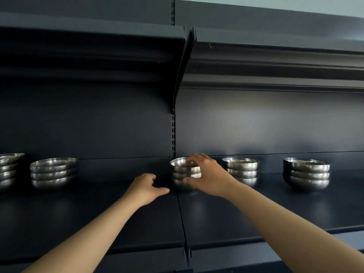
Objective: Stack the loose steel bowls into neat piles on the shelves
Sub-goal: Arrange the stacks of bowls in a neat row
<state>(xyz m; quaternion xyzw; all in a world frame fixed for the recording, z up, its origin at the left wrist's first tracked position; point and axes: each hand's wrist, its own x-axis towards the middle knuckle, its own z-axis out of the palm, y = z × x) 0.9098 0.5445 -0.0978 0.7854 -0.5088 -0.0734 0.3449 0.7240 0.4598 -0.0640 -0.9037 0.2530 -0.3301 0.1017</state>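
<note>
Dark navy metal shelving fills the view. Back panel (98, 123) matte, soft sheen to the right. Slotted upright (173, 133) runs down the middle between two bays. Curved bracket (182, 75) carries the upper shelf (88, 36). Lower shelf (246, 217) reflects faintly. Pale wall (295, 4) strip at top right

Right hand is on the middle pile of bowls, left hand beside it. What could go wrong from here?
1. The right hand grips the middle pile from one side only; the smooth steel bowls could slip or the pile could tilt.
2. The neighbouring pile sits close behind that wrist and could be knocked.
3. The left hand rests open on the shelf, apparently clear of the pile, so nothing steadies that side.
</note>
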